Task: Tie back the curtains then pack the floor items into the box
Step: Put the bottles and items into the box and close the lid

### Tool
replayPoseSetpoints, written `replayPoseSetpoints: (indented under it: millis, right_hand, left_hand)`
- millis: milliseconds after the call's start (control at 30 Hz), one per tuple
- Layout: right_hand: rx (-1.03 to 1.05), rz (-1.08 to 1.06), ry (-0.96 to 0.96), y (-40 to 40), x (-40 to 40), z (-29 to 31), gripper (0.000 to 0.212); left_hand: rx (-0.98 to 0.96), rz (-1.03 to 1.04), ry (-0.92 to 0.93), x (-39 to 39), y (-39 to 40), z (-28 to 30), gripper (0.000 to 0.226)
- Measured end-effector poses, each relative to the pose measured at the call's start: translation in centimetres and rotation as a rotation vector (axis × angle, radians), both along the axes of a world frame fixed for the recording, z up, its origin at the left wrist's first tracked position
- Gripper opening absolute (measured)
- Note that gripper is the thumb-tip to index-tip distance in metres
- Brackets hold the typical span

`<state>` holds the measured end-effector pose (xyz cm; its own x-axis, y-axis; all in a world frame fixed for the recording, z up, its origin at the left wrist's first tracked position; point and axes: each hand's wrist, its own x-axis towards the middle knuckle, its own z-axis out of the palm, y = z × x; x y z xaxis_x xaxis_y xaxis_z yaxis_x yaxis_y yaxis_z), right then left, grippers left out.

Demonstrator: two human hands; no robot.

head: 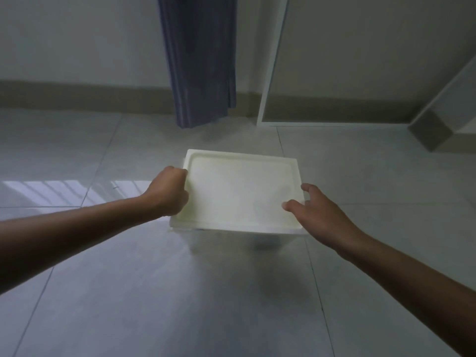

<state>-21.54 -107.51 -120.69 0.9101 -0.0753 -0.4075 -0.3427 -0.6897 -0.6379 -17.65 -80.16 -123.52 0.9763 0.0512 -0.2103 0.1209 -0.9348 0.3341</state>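
A white rectangular box lid (239, 191) with a raised rim sits level above the tiled floor, on a box whose translucent body is barely visible beneath it. My left hand (168, 193) grips the lid's left edge with curled fingers. My right hand (315, 211) is at the lid's near right corner, thumb lying on top and fingers spread loosely over the right edge. A blue-grey curtain (199, 60) hangs gathered against the far wall, its hem just above the floor.
A white door or window frame (269, 73) stands right of the curtain. A beige skirting runs along the wall, and a white ledge with a tan corner block (432, 132) juts in at the far right. Grey floor tiles (180, 292) lie all around.
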Motion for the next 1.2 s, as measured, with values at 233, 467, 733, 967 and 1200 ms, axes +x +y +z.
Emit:
replayPoseSetpoints:
  millis: [233, 467, 733, 967, 1200]
  right_hand:
    - [-0.095, 0.093, -0.024, -0.2, -0.9, -0.3, 0.059]
    - [-0.253, 0.185, -0.105, 0.1, -0.4, -1.2, 0.032]
    - [-0.473, 0.283, -0.151, -0.1, -0.8, -2.8, 0.021]
    - [-0.491, 0.378, -0.234, 0.1, -1.9, -3.5, 0.064]
    - [-0.496, 0.671, -0.358, -0.7, -1.6, -5.0, 0.094]
  left_hand:
    - [0.085, -0.085, -0.005, -0.6, 0.1, -0.3, 0.012]
    - [0.073, -0.087, 0.017, -0.9, 0.7, -0.5, 0.014]
    - [0.049, -0.114, -0.012, -1.5, 0.9, -0.8, 0.033]
    - [0.024, -0.132, -0.024, -1.5, 1.1, -0.6, 0.039]
    - [0.042, -0.258, -0.020, -4.0, 1.2, -1.7, 0.070]
